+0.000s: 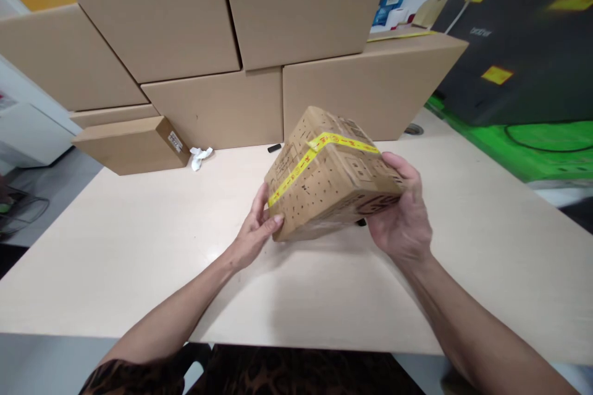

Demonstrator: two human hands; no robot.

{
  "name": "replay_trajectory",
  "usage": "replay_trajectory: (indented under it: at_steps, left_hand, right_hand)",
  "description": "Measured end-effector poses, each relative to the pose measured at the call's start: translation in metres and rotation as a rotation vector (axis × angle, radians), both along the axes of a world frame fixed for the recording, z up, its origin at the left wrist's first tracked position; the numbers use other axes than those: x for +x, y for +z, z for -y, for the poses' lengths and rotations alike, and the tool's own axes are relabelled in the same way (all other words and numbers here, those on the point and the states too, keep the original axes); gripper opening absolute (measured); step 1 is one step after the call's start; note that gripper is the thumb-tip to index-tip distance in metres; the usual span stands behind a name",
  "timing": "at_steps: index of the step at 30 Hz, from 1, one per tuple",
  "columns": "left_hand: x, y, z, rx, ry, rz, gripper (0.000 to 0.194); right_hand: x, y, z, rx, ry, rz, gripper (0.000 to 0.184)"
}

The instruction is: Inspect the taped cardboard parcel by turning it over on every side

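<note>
Between my two hands a brown cardboard box (319,188) is held tilted above the pale table. Yellow tape with red print runs across its faces, and dark print marks the cardboard. My left hand (259,219) grips its lower left corner, thumb on the near face and fingers around the side. My right hand (402,210) supports the right end, with the thumb along the upper edge and the other fingers partly hidden behind and beneath the box. Under the box, near my right hand, a small dark object (361,222) shows only in part.
Large cardboard boxes (213,111) are stacked along the back of the table (139,259). A flatter carton (125,145) stands at the left, beside crumpled white paper (201,157). A small black item (274,148) lies near the stack. At the right is a dark machine (486,43) on a green surface.
</note>
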State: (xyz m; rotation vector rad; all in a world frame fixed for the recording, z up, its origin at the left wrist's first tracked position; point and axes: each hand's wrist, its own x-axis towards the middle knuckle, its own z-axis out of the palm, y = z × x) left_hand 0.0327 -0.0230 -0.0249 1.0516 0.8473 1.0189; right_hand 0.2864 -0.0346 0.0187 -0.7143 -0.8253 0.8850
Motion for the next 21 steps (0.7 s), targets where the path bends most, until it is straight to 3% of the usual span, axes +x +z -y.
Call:
replay_trajectory:
  at_steps: [4, 9, 14, 18, 21]
  left_hand:
    - [0.000, 0.013, 0.000, 0.070, 0.154, 0.116, 0.103]
    - [-0.003, 0.021, -0.003, 0.072, 0.112, 0.219, 0.089]
    - [-0.008, 0.017, -0.007, 0.086, 0.185, 0.200, 0.078]
    - [-0.012, 0.017, -0.008, 0.213, 0.240, 0.093, 0.097]
    - [-0.014, 0.021, -0.004, 0.292, 0.182, 0.008, 0.111]
  right_hand:
    - [0.003, -0.003, -0.006, -0.078, 0.016, -0.152, 0.028]
    - [0.008, -0.019, -0.011, -0.193, 0.129, -0.113, 0.029]
    - [0.012, -0.020, -0.012, -0.311, 0.272, -0.026, 0.051]
    - [0.015, -0.013, -0.010, -0.369, 0.395, 0.061, 0.084]
    - [0.014, -0.012, -0.009, -0.467, 0.452, 0.117, 0.098]
